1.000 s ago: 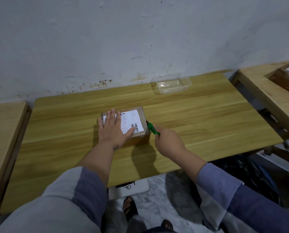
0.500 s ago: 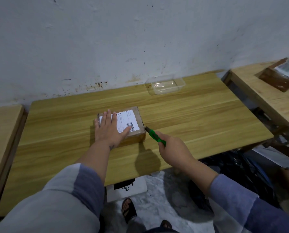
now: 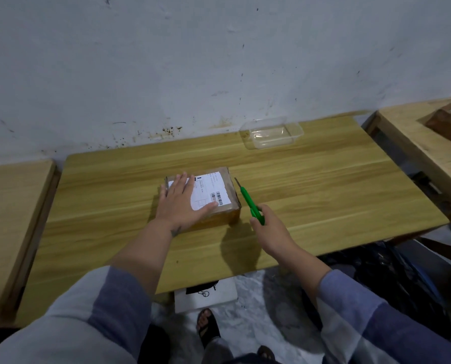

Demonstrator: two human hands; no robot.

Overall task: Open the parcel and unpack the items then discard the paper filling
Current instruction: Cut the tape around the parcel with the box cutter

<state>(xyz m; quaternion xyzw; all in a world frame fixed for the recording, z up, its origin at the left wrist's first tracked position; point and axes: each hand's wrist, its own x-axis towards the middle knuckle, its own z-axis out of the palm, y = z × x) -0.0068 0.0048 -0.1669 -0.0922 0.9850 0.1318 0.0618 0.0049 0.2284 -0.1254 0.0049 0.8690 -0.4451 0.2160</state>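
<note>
A small brown cardboard parcel [image 3: 225, 191] with a white shipping label lies closed in the middle of the wooden table [image 3: 324, 195]. My left hand [image 3: 181, 203] rests flat on its top, fingers spread, covering the label's left part. My right hand [image 3: 270, 228] holds a green-handled cutter [image 3: 249, 202] just right of the parcel. The thin blade tip points away from me, along the parcel's right side and slightly clear of it.
A clear plastic tray [image 3: 271, 132] sits at the back of the table near the wall. Other wooden tables stand at the left [image 3: 6, 206] and at the right [image 3: 418, 132], the right one bearing a brown box [image 3: 448, 124]. A dark bag [image 3: 392, 279] lies on the floor.
My right hand drew back toward me, then tilted the cutter so its blade lies along the parcel's right side. My left hand stayed flat on the parcel.
</note>
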